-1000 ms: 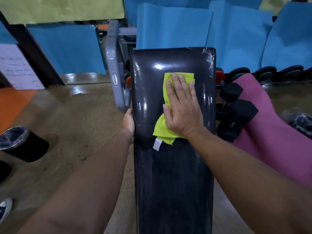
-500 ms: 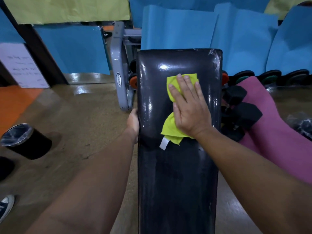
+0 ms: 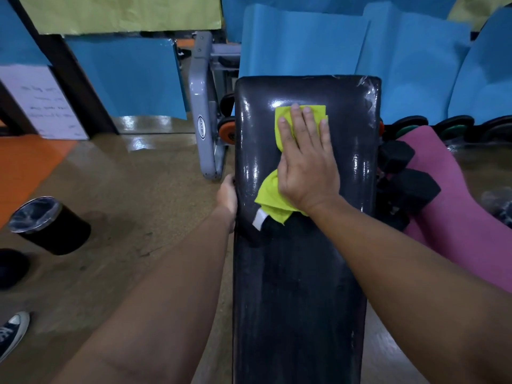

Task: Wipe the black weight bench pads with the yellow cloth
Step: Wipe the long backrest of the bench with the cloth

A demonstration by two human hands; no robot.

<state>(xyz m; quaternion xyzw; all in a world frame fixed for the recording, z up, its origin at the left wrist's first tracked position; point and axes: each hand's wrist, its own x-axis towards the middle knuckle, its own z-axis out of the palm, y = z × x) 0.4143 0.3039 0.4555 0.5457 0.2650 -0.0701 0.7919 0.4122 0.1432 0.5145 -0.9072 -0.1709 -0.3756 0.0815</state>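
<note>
hands: right hand (image 3: pixel 306 164) flat on yellow cloth (image 3: pixel 270 198) | bench pad (image 3: pixel 299 286) lengthwise away

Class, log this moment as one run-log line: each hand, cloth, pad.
right hand: flat, pressing yellow cloth | left hand: gripping pad's left edge | black bench pad: cloth on far half

a gym. a long black padded weight bench (image 3: pixel 302 273) stands on a brown cork-like floor (image 3: pixel 116 195), with a grey machine frame (image 3: pixel 203 112) marked "matrix" beside its far left corner. black hex dumbbells (image 3: pixel 407 184) sit by its right edge, weight plates (image 3: pixel 454 128) line the wall, and blue mats (image 3: pixel 304 42) and a pink mat (image 3: pixel 457 217) lean nearby.
</note>
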